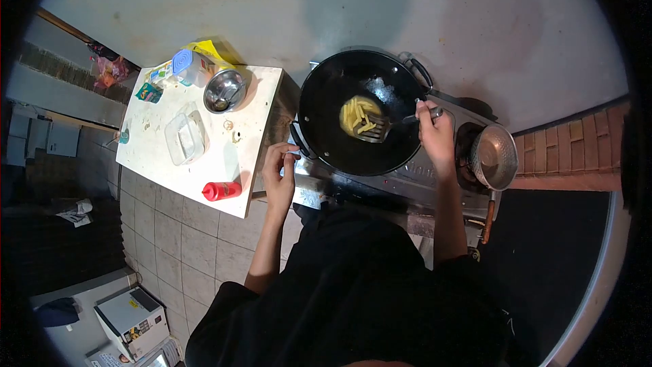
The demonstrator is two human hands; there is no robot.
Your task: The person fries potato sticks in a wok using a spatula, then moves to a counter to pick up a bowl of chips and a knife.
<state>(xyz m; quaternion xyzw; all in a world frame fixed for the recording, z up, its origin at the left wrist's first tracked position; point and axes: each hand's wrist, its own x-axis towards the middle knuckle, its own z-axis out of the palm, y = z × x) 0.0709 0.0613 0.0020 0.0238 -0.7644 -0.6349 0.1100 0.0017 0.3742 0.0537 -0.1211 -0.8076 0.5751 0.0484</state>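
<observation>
Right, the black wok (360, 112) sits on the stove (407, 180) with a heap of pale yellow strips (360, 115) in its middle. The right hand (435, 129) is clenched on the spatula (380, 126), blade in the strips. The left hand (280, 170) grips the wok's near handle. A small pan (494, 156) rests on the right burner. On the white worktop (251, 115): a steel bowl (224, 90), a clear tub (185, 137), a red bottle (221, 191). Tiled floor (183, 238) below.
</observation>
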